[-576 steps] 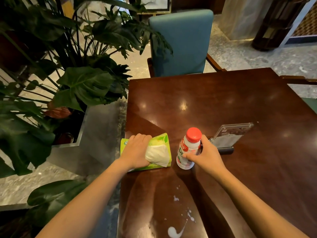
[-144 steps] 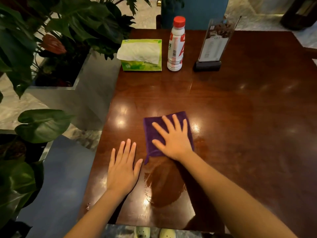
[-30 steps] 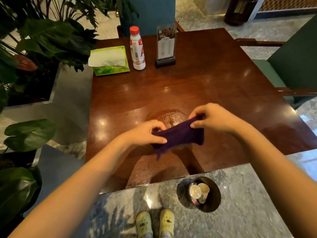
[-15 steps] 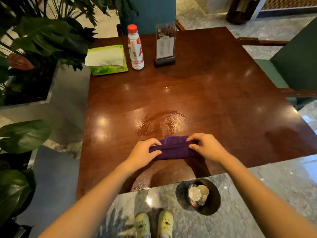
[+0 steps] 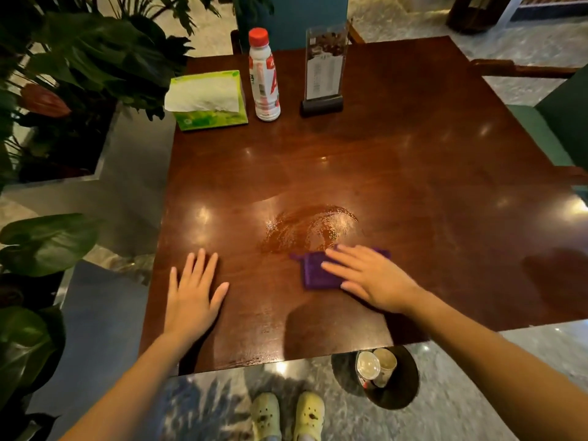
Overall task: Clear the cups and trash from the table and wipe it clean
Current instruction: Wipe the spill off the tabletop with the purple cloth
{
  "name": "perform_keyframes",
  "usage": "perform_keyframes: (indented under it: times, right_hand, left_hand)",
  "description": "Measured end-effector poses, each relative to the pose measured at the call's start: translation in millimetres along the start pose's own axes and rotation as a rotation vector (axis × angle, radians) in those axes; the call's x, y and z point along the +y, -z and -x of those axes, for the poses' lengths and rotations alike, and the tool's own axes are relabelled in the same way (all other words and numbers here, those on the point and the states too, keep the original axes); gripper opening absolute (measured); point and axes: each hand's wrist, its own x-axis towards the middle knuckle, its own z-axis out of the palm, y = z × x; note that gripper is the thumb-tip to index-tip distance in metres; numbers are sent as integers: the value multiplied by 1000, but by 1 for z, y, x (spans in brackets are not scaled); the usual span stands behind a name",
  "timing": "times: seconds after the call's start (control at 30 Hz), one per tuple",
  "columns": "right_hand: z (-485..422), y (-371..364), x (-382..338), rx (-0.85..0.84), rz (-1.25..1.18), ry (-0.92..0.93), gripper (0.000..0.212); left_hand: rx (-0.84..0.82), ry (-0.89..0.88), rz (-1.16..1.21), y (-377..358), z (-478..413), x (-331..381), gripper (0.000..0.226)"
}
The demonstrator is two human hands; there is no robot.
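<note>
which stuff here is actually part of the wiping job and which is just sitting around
Part of the job:
purple cloth under the right hand
wet patch on the table
left hand flat on the table
bin holding cups

Just sitting around:
tissue box
red-capped bottle
menu stand
plants
chairs

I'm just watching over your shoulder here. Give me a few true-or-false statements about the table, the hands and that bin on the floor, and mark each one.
1. The right hand lies flat on the purple cloth. True.
2. The left hand grips the bottle. False: it rests flat on the bare table, far from the bottle.
3. A wet patch shines beside the cloth. True.
4. The cups stand on the table. False: they sit in the bin on the floor.
5. The bottle's cap is off. False: its red cap is on.
</note>
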Motion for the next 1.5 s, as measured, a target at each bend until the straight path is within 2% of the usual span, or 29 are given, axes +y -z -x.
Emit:
perform_keyframes:
  times: [0.1,0.23,0.33,0.5,0.63,0.73,0.8,0.87,1.0,1.1,1.17,1.23,1.37,1.5]
  right_hand:
    - [-12,2,38,81,-46,-326,55]
    - [-60,4,33,183,-96,-746,53]
    - [-103,5,-2,215,-156,-878,51]
    - [-156,1,-109,185,-214,-680,54]
    - [-139,-11,-177,135,-211,-462,51]
    - [-110,-21,-180,109,-117,-226,50]
    - [-101,-20,-150,113,-79,-117,49]
    - [-101,-17,-102,165,-36,-140,49]
    - [-91,0,6,210,-32,-503,52]
    - [-82,4,34,194,-54,-662,55]
    - [-86,2,15,228,-84,-789,52]
    - [-92,-2,-23,257,-104,-809,53]
    - [-93,-17,-131,252,-133,-656,50]
    - [-84,-25,-236,175,-155,-506,53]
  left_hand:
    - [-14,20,-11,-7,1,-2,82]
    - [3,35,-11,-11,1,-2,76]
    - [4,37,-7,-13,3,-3,75]
    - [-22,22,33,-11,2,-4,82]
    - [0,82,96,-10,27,-18,86]
    - [11,121,89,-12,61,-26,81]
    - [-4,119,84,-14,74,-24,77]
    - [-15,116,69,-15,79,-21,74]
    - [-11,129,5,-17,80,-21,72]
    - [-14,121,-14,-18,80,-21,71]
    - [-15,124,-27,-19,80,-20,71]
    - [-15,126,-22,-18,79,-20,71]
    - [-8,116,6,-20,79,-21,71]
    - [19,78,103,-19,79,-24,81]
